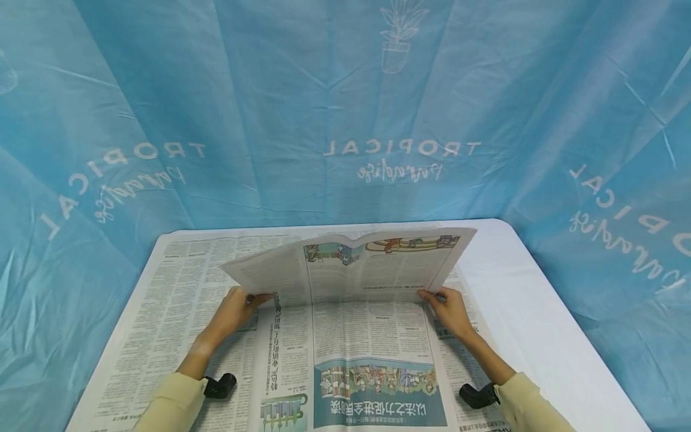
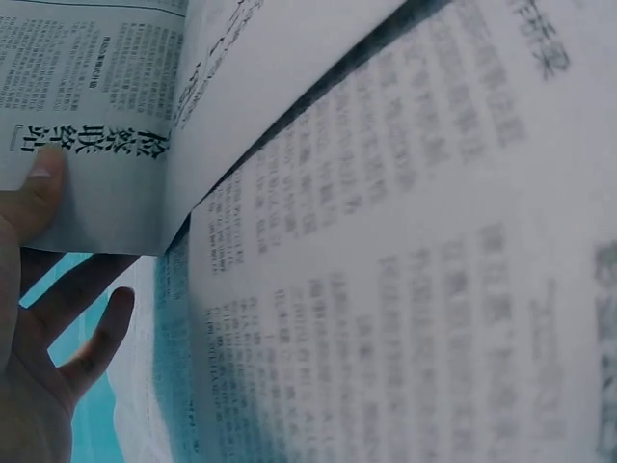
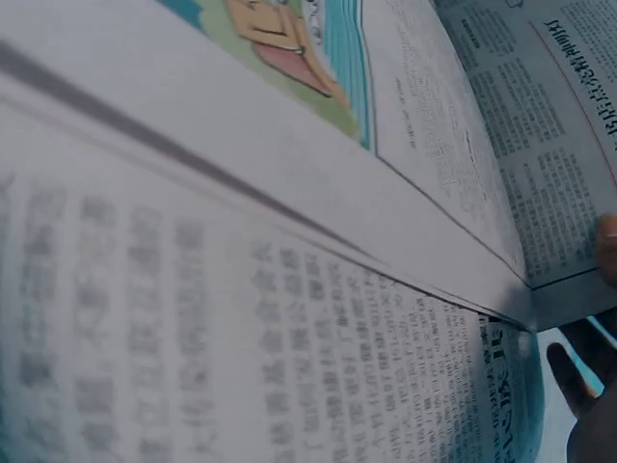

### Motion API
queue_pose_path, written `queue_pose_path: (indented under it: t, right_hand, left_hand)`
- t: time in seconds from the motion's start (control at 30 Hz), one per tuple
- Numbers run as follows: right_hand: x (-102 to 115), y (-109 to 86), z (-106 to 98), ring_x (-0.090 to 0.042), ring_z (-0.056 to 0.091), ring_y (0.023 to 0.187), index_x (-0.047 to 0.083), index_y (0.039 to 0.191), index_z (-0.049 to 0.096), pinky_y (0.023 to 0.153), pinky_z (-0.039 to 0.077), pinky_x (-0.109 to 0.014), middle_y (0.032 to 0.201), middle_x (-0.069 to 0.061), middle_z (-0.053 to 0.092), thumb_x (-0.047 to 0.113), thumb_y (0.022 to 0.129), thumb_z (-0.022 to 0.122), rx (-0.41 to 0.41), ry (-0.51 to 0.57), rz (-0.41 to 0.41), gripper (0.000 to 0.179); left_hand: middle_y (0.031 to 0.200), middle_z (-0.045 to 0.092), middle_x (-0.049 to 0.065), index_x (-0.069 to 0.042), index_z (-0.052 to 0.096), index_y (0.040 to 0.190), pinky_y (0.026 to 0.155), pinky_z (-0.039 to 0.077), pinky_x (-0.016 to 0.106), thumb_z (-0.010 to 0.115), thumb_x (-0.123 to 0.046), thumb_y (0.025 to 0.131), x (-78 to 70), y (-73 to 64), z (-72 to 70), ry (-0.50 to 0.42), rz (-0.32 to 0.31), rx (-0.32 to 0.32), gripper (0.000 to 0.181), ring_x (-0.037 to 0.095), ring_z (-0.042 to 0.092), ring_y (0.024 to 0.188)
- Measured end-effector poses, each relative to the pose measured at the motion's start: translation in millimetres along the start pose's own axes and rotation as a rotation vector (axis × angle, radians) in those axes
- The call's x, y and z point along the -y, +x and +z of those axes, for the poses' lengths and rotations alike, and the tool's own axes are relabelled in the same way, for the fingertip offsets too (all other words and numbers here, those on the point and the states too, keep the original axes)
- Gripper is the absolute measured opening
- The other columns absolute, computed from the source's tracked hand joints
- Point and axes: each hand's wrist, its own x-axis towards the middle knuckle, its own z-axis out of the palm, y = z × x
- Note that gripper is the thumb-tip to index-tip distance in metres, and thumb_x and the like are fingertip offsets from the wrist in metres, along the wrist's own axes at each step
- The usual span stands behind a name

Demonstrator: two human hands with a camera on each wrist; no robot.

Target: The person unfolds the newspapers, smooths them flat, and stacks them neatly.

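Note:
A newspaper (image 1: 372,327) printed with coloured drawings lies before me. Its far half (image 1: 335,273) is bent up and leans over the near half, its free edge in the air. My left hand (image 1: 234,309) pinches the paper at the left end of the bend; in the left wrist view its thumb (image 2: 43,188) presses the printed face, with the other fingers behind the sheet. At the right end of the bend, my right hand (image 1: 450,309) pinches the paper likewise. Only part of the right hand shows in the right wrist view, thumb (image 3: 607,249) against the sheet.
More newspaper sheets (image 1: 167,312) are spread flat underneath on a white tabletop (image 1: 518,300). Blue curtains (image 1: 291,120) with white lettering hang behind the table and along both sides. Black devices (image 1: 220,386) are strapped at both wrists, by the pale sleeves (image 1: 171,402).

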Motion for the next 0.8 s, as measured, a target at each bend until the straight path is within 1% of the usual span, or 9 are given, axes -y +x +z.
queue_pose_path:
  t: [0.07,0.13,0.17,0.23,0.4,0.57,0.63,0.7,0.8]
  right_hand:
    - [-2.5,-1.2,0.8,-0.013,0.068,0.077,-0.003,0.104,0.072,0.064,0.05,-0.022,0.096,-0.018,0.073,0.008,0.089,0.071,0.024,-0.002,0.017,0.019]
    - [-4.5,-2.1,1.8,-0.009,0.067,0.073,-0.003,0.104,0.071,0.06,0.05,-0.022,0.095,-0.018,0.073,0.008,0.088,0.072,0.045,-0.008,0.03,0.019]
    - [-5.0,-2.1,2.4,-0.009,0.068,0.073,-0.002,0.104,0.071,0.062,0.051,-0.022,0.095,-0.017,0.073,0.008,0.087,0.072,0.053,-0.008,0.034,0.019]
    - [-4.8,-1.0,2.7,-0.009,0.068,0.073,-0.003,0.104,0.071,0.062,0.052,-0.023,0.094,-0.017,0.073,0.008,0.088,0.071,0.052,-0.003,0.037,0.019]
    - [-1.1,0.8,2.7,-0.008,0.062,0.063,-0.004,0.102,0.071,0.055,0.048,-0.024,0.084,-0.013,0.072,0.009,0.089,0.07,0.033,0.01,0.043,0.018]
    - [0.7,-2.1,2.8,-0.006,0.058,0.058,-0.005,0.106,0.069,0.052,0.046,-0.025,0.08,-0.009,0.07,0.009,0.092,0.067,0.073,0.01,0.04,0.02]
    - [0.5,-2.7,2.8,-0.006,0.059,0.061,-0.005,0.108,0.068,0.053,0.047,-0.025,0.082,-0.011,0.071,0.011,0.093,0.066,0.085,0.015,0.037,0.022]
    - [1.3,-2.9,2.7,-0.007,0.061,0.063,-0.006,0.108,0.068,0.055,0.048,-0.025,0.085,-0.012,0.071,0.012,0.094,0.065,0.083,0.019,0.047,0.023]
    - [2.3,-2.9,2.9,-0.008,0.063,0.067,-0.006,0.109,0.067,0.057,0.049,-0.025,0.088,-0.014,0.072,0.016,0.095,0.064,0.081,0.025,0.07,0.026]
  left_hand:
    - [0.114,0.068,0.011,-0.01,0.056,0.121,0.077,0.056,0.04,0.07,-0.004,0.088,1.4,-1.3,2.2,-0.01,-0.046,0.018,0.036,0.028,0.069,0.097]
    - [0.111,0.069,0.013,-0.009,0.057,0.118,0.075,0.056,0.038,0.07,-0.004,0.087,3.1,-2.4,4.5,-0.007,-0.07,0.03,0.034,0.028,0.07,0.094]
    - [0.11,0.069,0.014,-0.008,0.057,0.117,0.074,0.056,0.037,0.071,-0.003,0.087,3.7,-2.8,5.4,-0.007,-0.076,0.036,0.034,0.028,0.07,0.093]
    - [0.109,0.069,0.015,-0.007,0.056,0.117,0.072,0.056,0.036,0.071,-0.002,0.086,5.0,-2.2,6.8,0.005,-0.064,0.031,0.035,0.028,0.07,0.091]
    - [0.109,0.069,0.015,-0.007,0.057,0.116,0.071,0.056,0.038,0.073,-0.001,0.084,5.2,-0.1,6.5,0.011,-0.043,0.006,0.036,0.029,0.07,0.091]
    - [0.107,0.07,0.016,-0.004,0.06,0.113,0.069,0.056,0.034,0.071,-0.003,0.086,5.3,-1.7,5.4,-0.008,-0.045,0.017,0.029,0.027,0.071,0.088]
    - [0.104,0.071,0.016,-0.002,0.063,0.113,0.067,0.055,0.03,0.07,-0.006,0.089,5.2,-2.3,5.2,-0.031,-0.074,0.032,0.025,0.023,0.071,0.083]
    - [0.099,0.072,0.015,0.001,0.066,0.112,0.062,0.052,0.027,0.068,-0.011,0.092,4.3,-2.3,4.2,-0.06,-0.129,0.059,0.023,0.018,0.069,0.075]
    - [0.078,0.071,0.009,0.004,0.07,0.107,0.05,0.043,0.022,0.065,-0.022,0.095,2.7,-1.5,3.0,-0.085,-0.232,0.096,0.029,0.006,0.054,0.053]
